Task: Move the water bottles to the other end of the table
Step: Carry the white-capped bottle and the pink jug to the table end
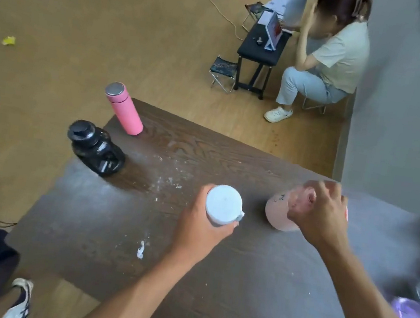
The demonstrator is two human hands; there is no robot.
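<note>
My left hand [201, 225] is wrapped around a white bottle [223, 204], seen from above over the middle of the dark wooden table [114, 226]. My right hand [321, 216] grips the top of a pale pink bottle [276, 213] just to its right. A slim pink flask with a silver cap [124, 109] stands at the table's far left corner. A squat black bottle [95, 147] stands at the left edge, nearer than the flask. Whether the two held bottles touch the table I cannot tell.
White crumbs and a scrap [140, 250] lie on the tabletop. A purple item [412, 315] sits blurred at the right edge. Beyond the table a person [334, 57] sits by a black bench [264, 46] and a small folding stool [223, 72]. A grey wall [405, 131] rises on the right.
</note>
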